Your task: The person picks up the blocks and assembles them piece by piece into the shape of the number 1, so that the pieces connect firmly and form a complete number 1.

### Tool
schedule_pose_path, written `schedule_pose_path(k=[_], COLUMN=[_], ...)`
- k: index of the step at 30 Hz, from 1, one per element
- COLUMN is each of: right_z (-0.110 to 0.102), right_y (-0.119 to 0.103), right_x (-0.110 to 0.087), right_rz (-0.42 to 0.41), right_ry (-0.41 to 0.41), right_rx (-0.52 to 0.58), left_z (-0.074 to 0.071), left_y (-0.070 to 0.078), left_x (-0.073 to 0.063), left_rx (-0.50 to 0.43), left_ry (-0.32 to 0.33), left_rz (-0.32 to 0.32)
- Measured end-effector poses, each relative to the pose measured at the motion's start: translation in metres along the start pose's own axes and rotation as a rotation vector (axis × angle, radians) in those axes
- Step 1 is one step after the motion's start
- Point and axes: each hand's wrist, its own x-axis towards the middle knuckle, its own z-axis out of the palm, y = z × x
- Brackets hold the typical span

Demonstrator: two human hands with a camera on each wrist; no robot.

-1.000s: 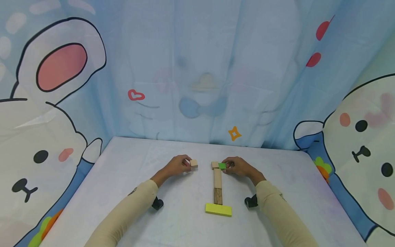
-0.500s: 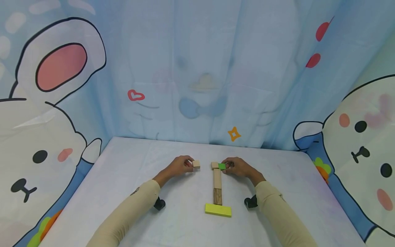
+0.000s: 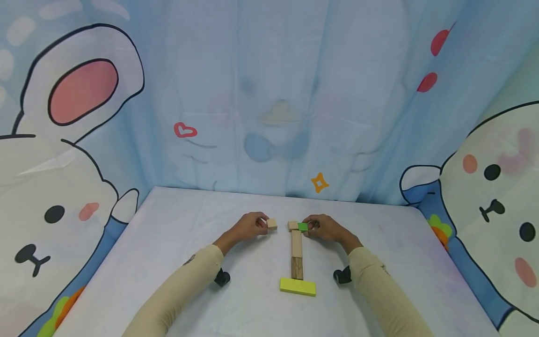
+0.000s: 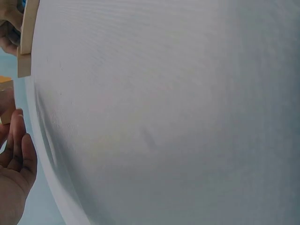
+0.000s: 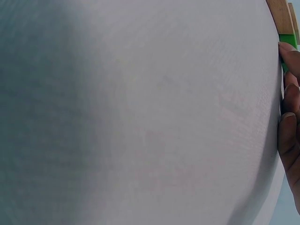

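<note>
My left hand point(image 3: 251, 225) pinches a small plain wooden block point(image 3: 272, 224) between thumb and fingers, a short gap left of the row of blocks. In the left wrist view that block point(image 4: 6, 101) shows at the left edge. On the other side, my right hand point(image 3: 323, 227) holds a green block point(image 3: 302, 227) by its right end. The green block sits against a plain wooden cube point(image 3: 293, 226) at the far end of the row. Below that cube run a pale wooden block point(image 3: 296, 243) and a darker brown one point(image 3: 297, 268), ending at a yellow block point(image 3: 297, 286) lying crosswise.
The blocks lie on a white-covered table point(image 3: 252, 304). A blue cartoon-print curtain point(image 3: 269, 70) rises behind its far edge. A black wrist camera point(image 3: 222, 277) hangs below the left wrist, another black camera point(image 3: 342, 275) below the right.
My left hand has moved right with the small wooden block, nearer to the row. The right hand stays in place at the green block.
</note>
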Motion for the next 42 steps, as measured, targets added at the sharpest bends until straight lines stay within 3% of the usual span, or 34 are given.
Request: schedule_pose_path(k=[42], right_z=[0.001], right_y=[0.001], right_x=[0.000], right_rz=[0.008], right_ry=[0.008], right_rx=[0.006], left_z=[0.016], left_y=[0.010], left_x=[0.011], left_rx=[0.005], left_ry=[-0.028], left_rz=[0.028])
